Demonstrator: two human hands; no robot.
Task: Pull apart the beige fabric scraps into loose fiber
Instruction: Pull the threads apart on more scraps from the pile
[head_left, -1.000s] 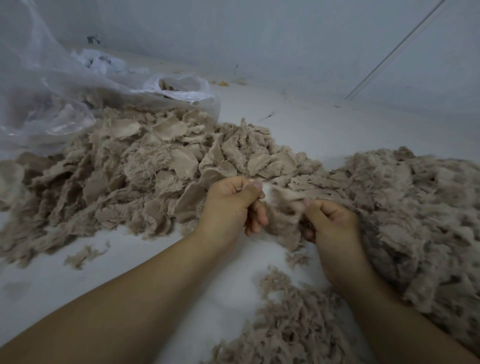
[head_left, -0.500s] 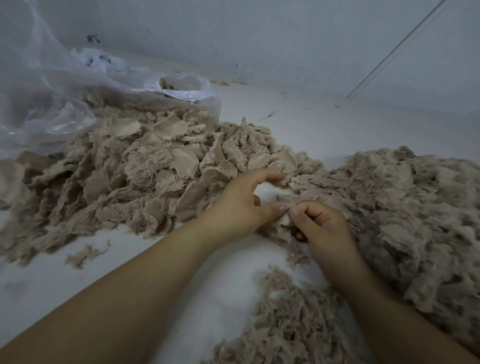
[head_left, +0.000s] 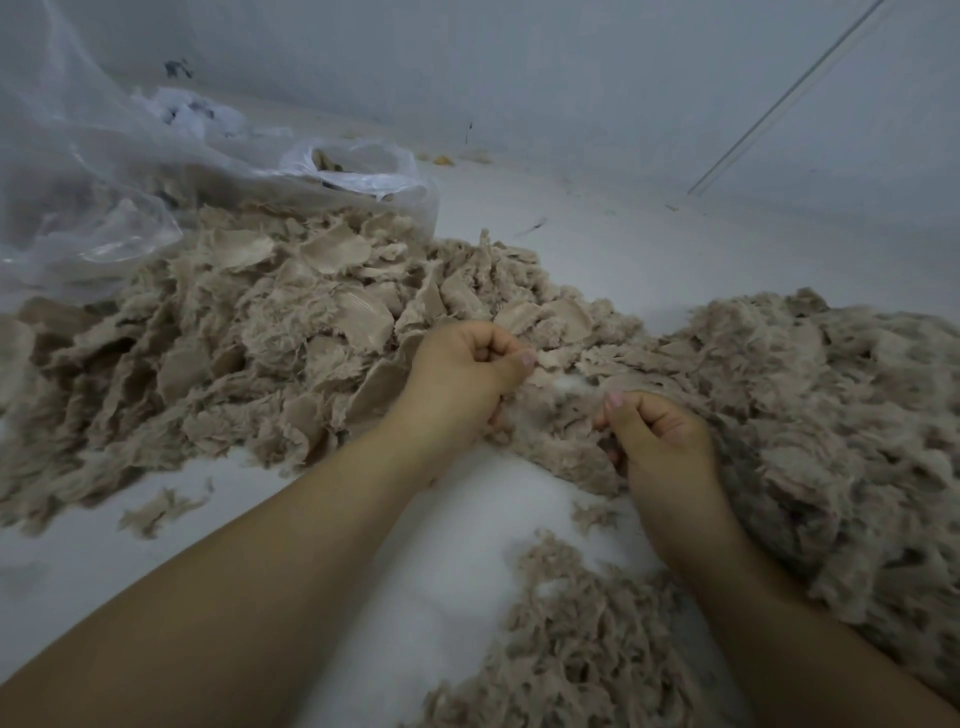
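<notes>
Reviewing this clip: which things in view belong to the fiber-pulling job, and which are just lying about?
Job:
- scrap pile
- scrap being pulled, in the grip of the left hand and right hand
- fiber pile

Lying about:
- plastic bag
- white wad
- orange bit

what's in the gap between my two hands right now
In the head view, a thin, stretched scrap of beige fabric spans from the left hand to the right hand, fraying into wisps, with the white surface showing through.
</notes>
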